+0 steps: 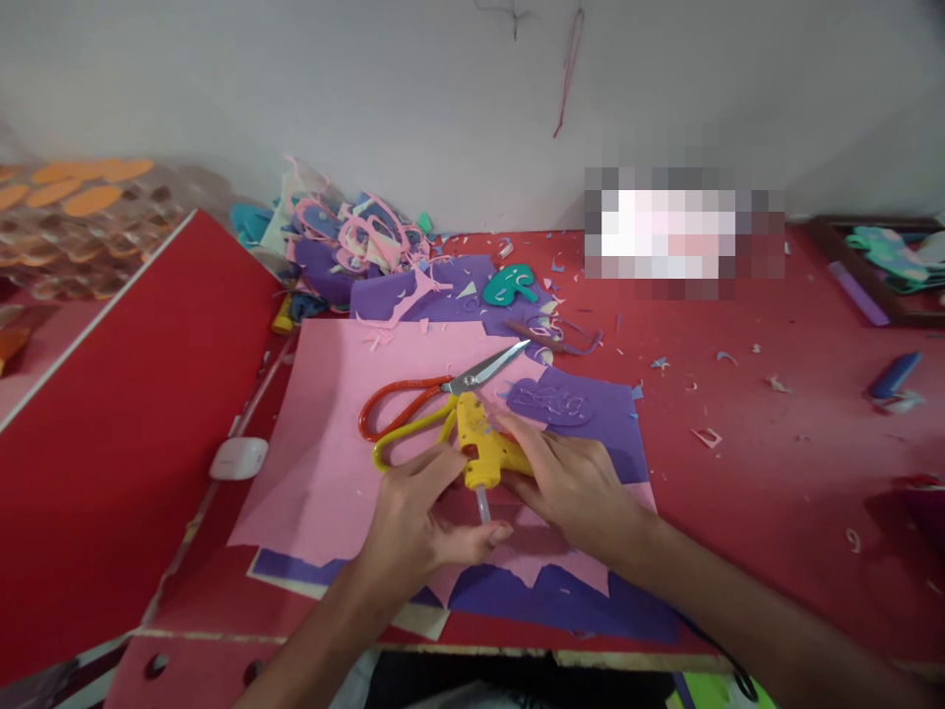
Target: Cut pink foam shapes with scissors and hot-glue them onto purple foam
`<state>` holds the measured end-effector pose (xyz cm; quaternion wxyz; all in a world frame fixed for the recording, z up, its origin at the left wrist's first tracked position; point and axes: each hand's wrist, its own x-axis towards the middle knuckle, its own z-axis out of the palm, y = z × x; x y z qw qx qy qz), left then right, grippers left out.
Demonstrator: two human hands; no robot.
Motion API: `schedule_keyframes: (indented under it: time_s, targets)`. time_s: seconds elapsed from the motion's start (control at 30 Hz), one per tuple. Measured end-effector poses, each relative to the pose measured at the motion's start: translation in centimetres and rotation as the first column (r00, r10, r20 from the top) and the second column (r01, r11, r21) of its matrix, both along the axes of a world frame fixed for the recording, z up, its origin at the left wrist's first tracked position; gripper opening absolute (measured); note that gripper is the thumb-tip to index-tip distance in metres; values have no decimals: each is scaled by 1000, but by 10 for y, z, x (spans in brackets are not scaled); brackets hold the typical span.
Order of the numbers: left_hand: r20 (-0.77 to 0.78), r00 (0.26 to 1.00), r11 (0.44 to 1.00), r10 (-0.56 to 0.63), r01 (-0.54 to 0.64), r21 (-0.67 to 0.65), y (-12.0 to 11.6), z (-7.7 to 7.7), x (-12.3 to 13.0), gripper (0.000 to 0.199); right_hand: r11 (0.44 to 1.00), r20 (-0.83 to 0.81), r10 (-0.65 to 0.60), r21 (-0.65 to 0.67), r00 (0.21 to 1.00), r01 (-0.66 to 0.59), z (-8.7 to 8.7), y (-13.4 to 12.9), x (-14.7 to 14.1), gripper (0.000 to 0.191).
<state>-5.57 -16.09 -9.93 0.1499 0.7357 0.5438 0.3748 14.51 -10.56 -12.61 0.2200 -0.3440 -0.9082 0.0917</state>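
Note:
A yellow hot glue gun is held between my two hands, with a translucent glue stick poking out of its rear end towards me. My right hand wraps around the gun's handle. On the other side, my left hand has its fingers against the gun's body and its thumb near the end of the stick. Just beyond lie scissors with one red and one yellow handle loop, resting on a pink foam sheet. A purple oval cutout with glue lines sits right of them.
Purple sheets lie under the pink one. Foam scraps pile up against the wall. A teal cutout, a white case, a leaning red board and a dark frame surround the work area on the red table.

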Motion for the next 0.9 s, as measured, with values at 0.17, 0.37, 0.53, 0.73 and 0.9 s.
schedule_keyframes:
  time_s: [0.17, 0.37, 0.53, 0.73, 0.9]
  targets:
    - [20, 1000, 1000, -18, 18, -7, -1, 1, 2, 61, 999, -6, -5, 44, 1000, 5, 1, 1, -1, 39]
    - [3, 1000, 1000, -19, 19, -7, -1, 2, 2, 58, 994, 52, -20, 104, 998, 15, 1, 0, -2, 43]
    - [-18, 1000, 1000, -20, 20, 9, -1, 1, 2, 50, 991, 124, -63, 121, 990, 47, 3, -2, -2, 27]
    - [-79, 997, 1000, 4, -3, 15, 1, 2, 5, 50, 982, 145, -87, 180, 986, 60, 7, -2, -3, 17]
    - [-93, 996, 1000, -3, 5, 19, 0, 1, 5, 46, 979, 182, -99, 195, 978, 63, 8, -2, 0, 14]
